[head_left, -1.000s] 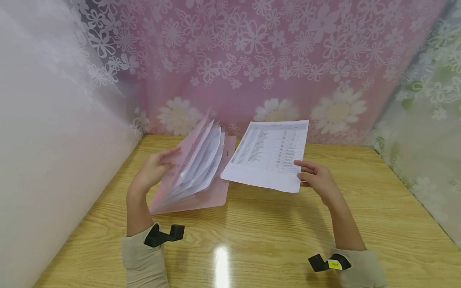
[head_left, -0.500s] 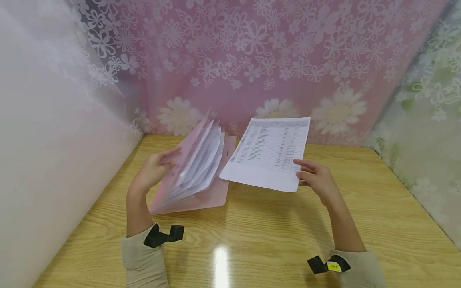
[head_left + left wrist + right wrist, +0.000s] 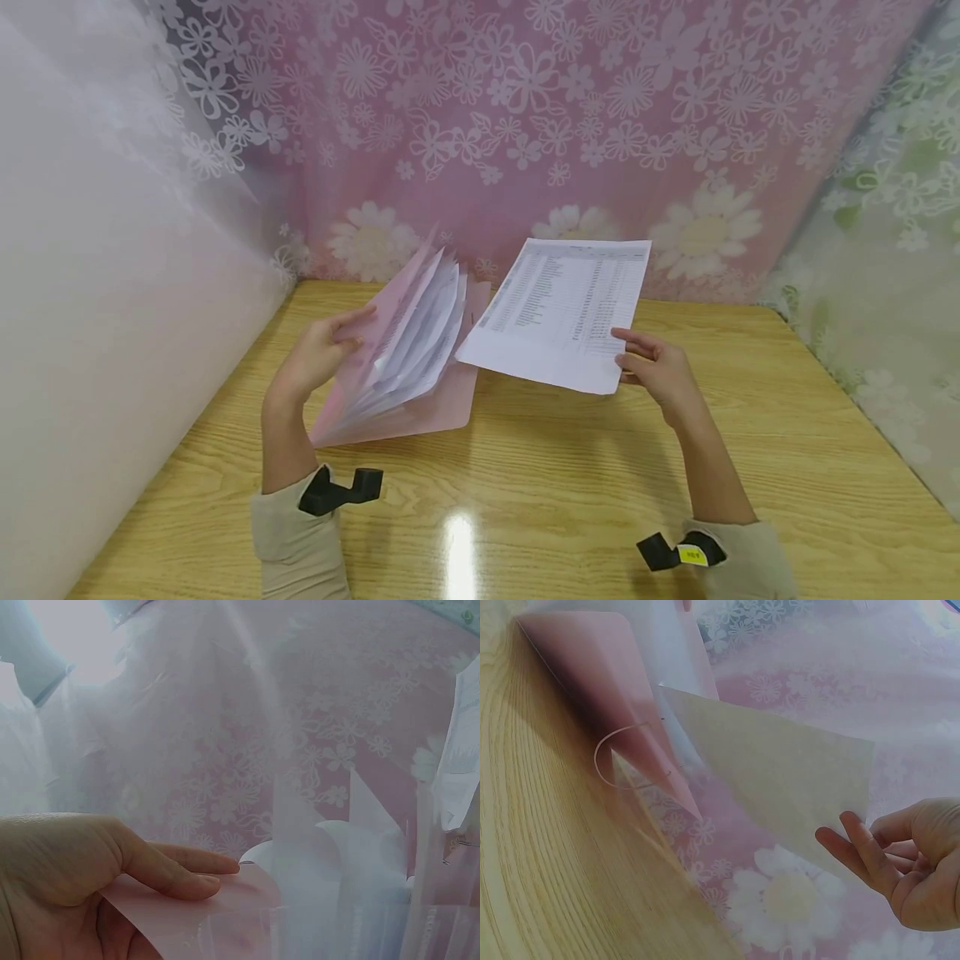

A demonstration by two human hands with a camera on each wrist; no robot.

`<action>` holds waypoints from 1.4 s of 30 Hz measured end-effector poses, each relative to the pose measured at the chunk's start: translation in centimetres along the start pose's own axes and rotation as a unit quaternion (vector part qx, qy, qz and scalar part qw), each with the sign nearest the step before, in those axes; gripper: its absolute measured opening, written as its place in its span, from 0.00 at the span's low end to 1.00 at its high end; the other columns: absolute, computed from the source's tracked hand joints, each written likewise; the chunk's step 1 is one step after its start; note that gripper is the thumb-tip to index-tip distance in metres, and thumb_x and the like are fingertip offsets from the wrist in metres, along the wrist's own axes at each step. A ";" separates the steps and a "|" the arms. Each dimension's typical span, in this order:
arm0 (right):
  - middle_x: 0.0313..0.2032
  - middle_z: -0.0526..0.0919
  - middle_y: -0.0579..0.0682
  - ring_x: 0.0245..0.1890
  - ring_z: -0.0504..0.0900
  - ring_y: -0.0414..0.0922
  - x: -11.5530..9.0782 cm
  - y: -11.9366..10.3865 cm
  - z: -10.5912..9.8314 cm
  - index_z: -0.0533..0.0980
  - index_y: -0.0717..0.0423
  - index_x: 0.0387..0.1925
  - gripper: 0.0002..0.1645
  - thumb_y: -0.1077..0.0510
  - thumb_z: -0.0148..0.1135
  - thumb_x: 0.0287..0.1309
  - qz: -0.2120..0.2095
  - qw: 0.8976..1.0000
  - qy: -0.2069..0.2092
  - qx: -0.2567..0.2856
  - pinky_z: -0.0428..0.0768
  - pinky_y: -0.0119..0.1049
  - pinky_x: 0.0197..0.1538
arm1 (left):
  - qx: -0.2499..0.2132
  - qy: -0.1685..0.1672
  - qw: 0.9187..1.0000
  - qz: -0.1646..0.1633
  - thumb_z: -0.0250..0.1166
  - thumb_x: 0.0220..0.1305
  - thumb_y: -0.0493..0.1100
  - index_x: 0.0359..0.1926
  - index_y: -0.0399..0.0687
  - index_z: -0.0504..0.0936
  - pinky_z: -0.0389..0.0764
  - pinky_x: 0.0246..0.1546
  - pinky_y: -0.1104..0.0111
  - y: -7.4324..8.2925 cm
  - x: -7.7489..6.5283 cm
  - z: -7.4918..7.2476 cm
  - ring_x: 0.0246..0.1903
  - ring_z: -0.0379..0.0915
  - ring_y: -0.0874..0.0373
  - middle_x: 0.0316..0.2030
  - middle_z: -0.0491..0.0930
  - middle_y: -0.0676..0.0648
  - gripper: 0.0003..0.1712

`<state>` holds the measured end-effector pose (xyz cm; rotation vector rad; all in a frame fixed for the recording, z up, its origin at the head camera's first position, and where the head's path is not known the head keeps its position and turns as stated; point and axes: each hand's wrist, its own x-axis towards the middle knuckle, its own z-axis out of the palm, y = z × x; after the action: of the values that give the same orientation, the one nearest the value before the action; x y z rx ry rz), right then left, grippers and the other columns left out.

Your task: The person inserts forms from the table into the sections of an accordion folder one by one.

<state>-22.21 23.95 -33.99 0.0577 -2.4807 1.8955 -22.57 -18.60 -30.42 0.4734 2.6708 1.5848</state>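
Note:
A pink document folder point(image 3: 442, 408) stands partly open at the left of the table, with several clear sleeves and white papers point(image 3: 420, 342) fanned out inside. My left hand point(image 3: 318, 354) grips its front cover near the outer edge; in the left wrist view the thumb point(image 3: 176, 881) lies over the pink cover point(image 3: 225, 915). A printed sheet of paper point(image 3: 558, 317) with a table of rows is up in the air, right of the folder. By its right edge my right hand point(image 3: 656, 371) pinches it between thumb and fingers. The sheet's left corner overlaps the folder's back cover in the head view.
The wooden table point(image 3: 540, 492) reaches to a pink flowered curtain point(image 3: 525, 125) at the back. A whitish sheet wall point(image 3: 135, 250) borders the left side, a green-flowered one point(image 3: 892, 292) the right. In the right wrist view, an elastic loop point(image 3: 600, 761) hangs from the folder.
The printed sheet has risen slightly and tipped a little, with the right hand moving slightly left. My left hand and the folder have stayed almost where they were.

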 end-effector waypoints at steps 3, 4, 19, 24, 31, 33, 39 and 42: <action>0.57 0.67 0.67 0.38 0.78 0.36 0.1 0.2 0.0 0.62 0.66 0.63 0.28 0.64 0.53 0.62 0.000 1.000 -0.002 0.006 0.77 0.35 0.42 | 0.000 -0.001 1.000 0.001 0.47 0.62 0.27 0.66 0.40 0.61 0.67 0.47 0.62 0.0 0.0 0.0 0.58 0.63 0.49 0.62 0.65 0.44 0.30; 0.57 0.67 0.67 0.38 0.79 0.36 0.1 0.2 0.1 0.62 0.66 0.63 0.28 0.65 0.53 0.61 -0.001 1.000 -0.004 0.009 0.77 0.34 0.42 | 0.000 -0.001 1.000 0.001 0.47 0.62 0.27 0.66 0.40 0.62 0.67 0.47 0.62 0.0 0.0 0.0 0.58 0.62 0.49 0.62 0.65 0.44 0.30; 0.55 0.70 0.66 0.39 0.78 0.39 -0.1 -0.2 1.4 0.66 0.65 0.61 0.27 0.64 0.55 0.60 -0.005 0.999 -0.037 0.000 0.77 0.40 0.43 | 0.000 -0.004 1.000 0.000 0.47 0.63 0.28 0.66 0.40 0.62 0.65 0.50 0.59 -0.1 0.0 -0.1 0.60 0.58 0.49 0.62 0.64 0.45 0.29; 0.57 0.68 0.65 0.41 0.77 0.41 -0.2 -0.3 1.7 0.65 0.64 0.62 0.27 0.64 0.54 0.60 -0.003 0.998 -0.054 -0.016 0.76 0.42 0.44 | 0.006 -0.003 1.000 0.002 0.47 0.63 0.28 0.66 0.40 0.62 0.65 0.45 0.61 -0.1 0.1 -0.1 0.60 0.58 0.51 0.62 0.64 0.45 0.29; 0.57 0.68 0.65 0.42 0.77 0.43 0.0 -0.6 2.0 0.66 0.63 0.61 0.27 0.63 0.55 0.60 -0.002 0.997 -0.071 -0.028 0.77 0.41 0.42 | -0.003 0.000 1.000 0.006 0.47 0.62 0.28 0.66 0.38 0.62 0.64 0.52 0.58 -0.1 0.2 -0.2 0.62 0.55 0.52 0.62 0.64 0.45 0.29; 0.57 0.68 0.65 0.42 0.78 0.44 0.1 -0.6 2.1 0.66 0.63 0.61 0.27 0.63 0.55 0.60 -0.002 0.996 -0.077 -0.032 0.77 0.41 0.42 | -0.002 0.000 1.000 0.006 0.47 0.63 0.28 0.66 0.39 0.62 0.64 0.53 0.57 -0.1 0.2 -0.2 0.62 0.55 0.52 0.62 0.64 0.44 0.29; 0.57 0.69 0.64 0.41 0.78 0.45 0.5 -1.0 2.3 0.68 0.62 0.61 0.26 0.63 0.55 0.60 -0.001 0.993 -0.098 -0.059 0.77 0.40 0.41 | 0.003 0.003 1.000 0.000 0.48 0.64 0.29 0.66 0.40 0.63 0.65 0.48 0.60 0.1 0.2 -0.2 0.60 0.56 0.53 0.62 0.64 0.45 0.28; 0.56 0.70 0.64 0.40 0.77 0.48 0.9 -1.5 2.5 0.68 0.62 0.60 0.25 0.63 0.55 0.60 -0.007 0.991 -0.115 -0.071 0.77 0.42 0.42 | 0.006 0.004 1.000 -0.002 0.48 0.63 0.29 0.66 0.40 0.63 0.65 0.44 0.62 0.0 0.1 -0.3 0.58 0.59 0.53 0.62 0.65 0.45 0.28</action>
<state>-23.04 21.09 -33.17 0.3080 -2.7456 1.7947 -22.70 -18.80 -30.23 0.4639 2.6862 1.5748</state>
